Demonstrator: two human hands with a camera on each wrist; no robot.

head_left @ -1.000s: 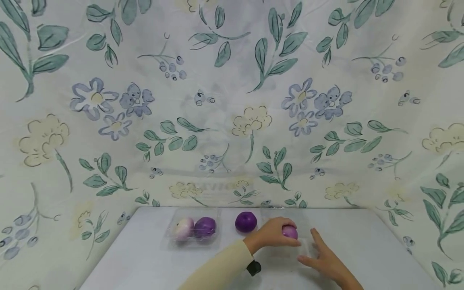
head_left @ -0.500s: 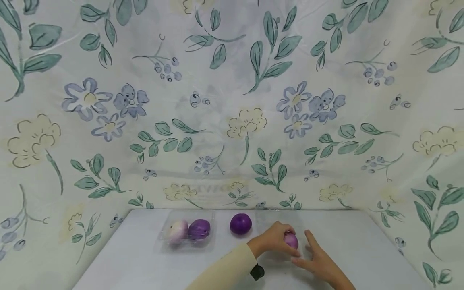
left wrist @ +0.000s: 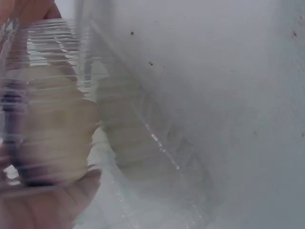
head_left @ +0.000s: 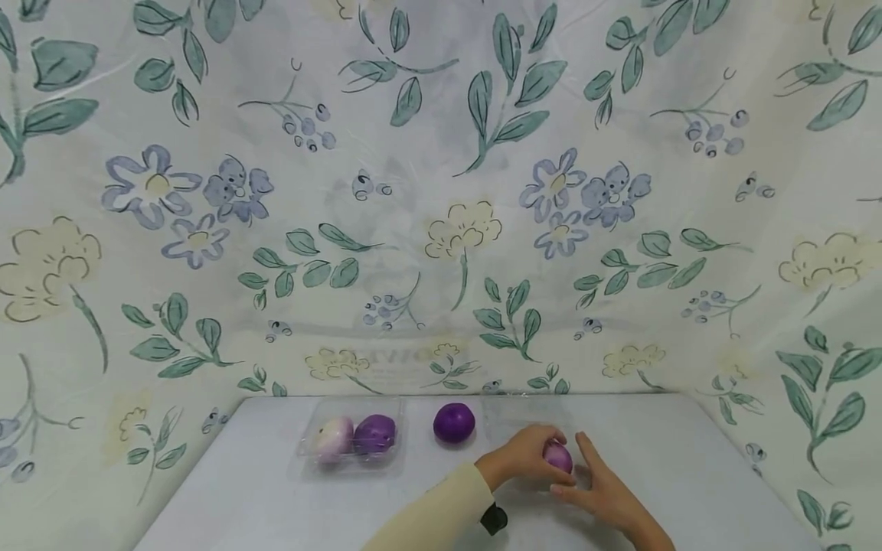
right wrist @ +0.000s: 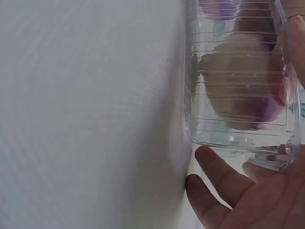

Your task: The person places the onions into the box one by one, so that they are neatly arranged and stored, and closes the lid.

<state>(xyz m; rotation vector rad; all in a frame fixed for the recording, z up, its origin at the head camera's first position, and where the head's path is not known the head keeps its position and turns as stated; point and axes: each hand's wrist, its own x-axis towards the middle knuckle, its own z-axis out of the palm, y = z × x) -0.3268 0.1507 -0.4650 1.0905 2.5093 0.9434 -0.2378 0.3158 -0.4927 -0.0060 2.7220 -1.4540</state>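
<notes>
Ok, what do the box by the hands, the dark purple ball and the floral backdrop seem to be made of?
Box: clear, glossy plastic, probably thin; its ribbed side is see-through and glints.
Ball: smooth, with a soft sheen; real produce or plastic, I can't tell.
Backdrop: likely printed cloth or plastic sheet, faintly shiny, showing creases.

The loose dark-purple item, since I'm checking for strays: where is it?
Head view, low centre: the dark-purple item sits between the left container and the right container.
</notes>
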